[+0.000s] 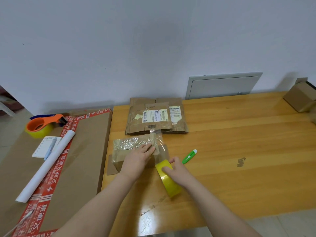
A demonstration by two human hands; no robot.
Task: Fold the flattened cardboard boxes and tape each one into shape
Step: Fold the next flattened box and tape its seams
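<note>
While a clear strip of tape (160,140) stretches between a small cardboard box (130,146) and a yellow roll of tape (168,180), a person seals the box near the left end of a wooden worktop (239,142). The left hand (136,159) lies across the top of the box with its fingers nearly straight and pressing down. This looks meant to pin the flaps and stop the box sliding as the tape is drawn taut. The right hand (177,170) grips the roll just beside the box's right end, fingers curled over its outer face, placed so the strip can be laid along the seam.

The box's top already shines with crinkled tape, suggesting this one is close to done. Behind it, a stack of flattened boxes (153,117) bearing shipping labels waits its turn. A green utility knife (189,156) lies just right of the right hand, probably kept close for cutting the strip. A finished box (299,98) stands at the worktop's far right edge.

To the left, a large carton (89,151) edged with red printed tape carries an orange tape dispenser (42,124), a notepad (45,146) with a pen and a rolled white sheet (47,165).
</note>
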